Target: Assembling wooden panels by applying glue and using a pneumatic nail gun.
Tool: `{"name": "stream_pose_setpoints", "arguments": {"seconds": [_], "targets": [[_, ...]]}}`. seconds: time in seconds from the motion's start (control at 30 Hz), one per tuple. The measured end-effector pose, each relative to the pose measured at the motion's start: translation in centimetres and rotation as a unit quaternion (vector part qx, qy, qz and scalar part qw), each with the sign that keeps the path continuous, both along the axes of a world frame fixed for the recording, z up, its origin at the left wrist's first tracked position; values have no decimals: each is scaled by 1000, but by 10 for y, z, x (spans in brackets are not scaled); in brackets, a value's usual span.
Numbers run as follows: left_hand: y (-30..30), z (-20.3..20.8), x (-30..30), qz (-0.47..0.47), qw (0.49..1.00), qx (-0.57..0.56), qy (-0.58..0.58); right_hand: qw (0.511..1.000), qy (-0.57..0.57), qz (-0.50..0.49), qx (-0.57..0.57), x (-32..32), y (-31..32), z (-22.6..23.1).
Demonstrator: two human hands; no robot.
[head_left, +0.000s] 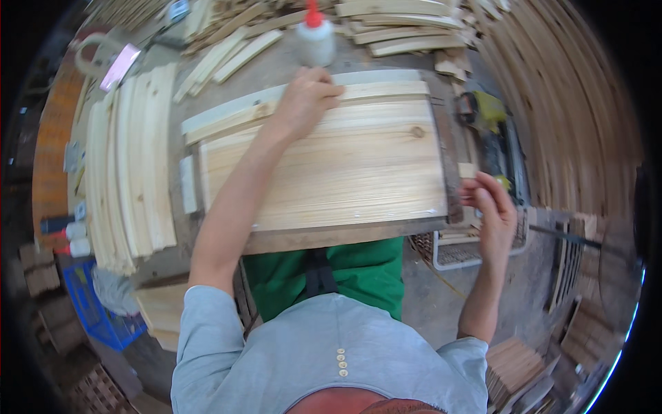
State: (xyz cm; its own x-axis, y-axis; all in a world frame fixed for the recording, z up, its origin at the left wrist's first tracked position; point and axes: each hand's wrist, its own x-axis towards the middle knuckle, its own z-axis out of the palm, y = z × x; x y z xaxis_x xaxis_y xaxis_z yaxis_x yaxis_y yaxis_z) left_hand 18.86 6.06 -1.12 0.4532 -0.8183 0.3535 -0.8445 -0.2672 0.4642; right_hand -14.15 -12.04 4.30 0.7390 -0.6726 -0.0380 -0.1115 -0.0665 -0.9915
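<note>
The left hand (310, 102) rests at the far side of the pale wooden panel (324, 165), over the narrow wooden strip (389, 90) that runs along that side; its fingers are bent, and whether they pinch the strip or only press it cannot be told. The right hand (492, 207) is just beyond the panel's right edge, fingers loosely curled with tips drawn close together near a small wood block (467, 170); whether anything is pinched cannot be told. The panel lies flat at the middle of the worktop (265, 69), directly before the person. Its right side is bounded by a dark, worn bar (448, 155), its near side by a brown ledge (345, 237). Bare worktop shows as a narrow channel on the left, between panel and stacked slats (134, 172); room on the right is tight, with a yellow-green and black power tool (488, 114) near the bar. The panel surface is smooth, with straight grain and one round knot at upper right. Beyond it stands a translucent white bottle (316, 45) with a red pointed cap, near rough-edged loose strips (407, 27). Long boards (576, 103) fill the far right; a pale wire-rimmed basket (476, 257) sits below the right hand, and a blue plastic crate (103, 314) at lower left.
</note>
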Motion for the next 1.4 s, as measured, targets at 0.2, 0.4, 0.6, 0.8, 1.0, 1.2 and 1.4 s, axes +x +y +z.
{"name": "stream_pose_setpoints", "arguments": {"seconds": [0.2, 0.4, 0.6, 0.8, 1.0, 1.2, 1.4], "targets": [[3, -8, -6, 13, 997, -70, 3, 935, 173, -123, -283, 38, -66, 8], [2, -9, -4, 6, 999, -44, -9, 846, 320, -31, -426, 64, -86, -17], [1, -9, 0, 7, 999, -34, 27, 837, 355, -42, -414, 71, -97, -7], [4, -14, 2, 4, 997, -70, -28, 900, 347, -31, -262, 77, -92, 84], [6, -17, 5, 9, 999, -44, 7, 957, 205, 84, -186, 110, -54, 104], [4, -17, 4, 20, 998, -52, 8, 936, 287, 86, -186, 136, -45, 93], [5, -18, 5, 15, 998, -56, 14, 925, 309, 94, -199, 136, -49, 87]]}}
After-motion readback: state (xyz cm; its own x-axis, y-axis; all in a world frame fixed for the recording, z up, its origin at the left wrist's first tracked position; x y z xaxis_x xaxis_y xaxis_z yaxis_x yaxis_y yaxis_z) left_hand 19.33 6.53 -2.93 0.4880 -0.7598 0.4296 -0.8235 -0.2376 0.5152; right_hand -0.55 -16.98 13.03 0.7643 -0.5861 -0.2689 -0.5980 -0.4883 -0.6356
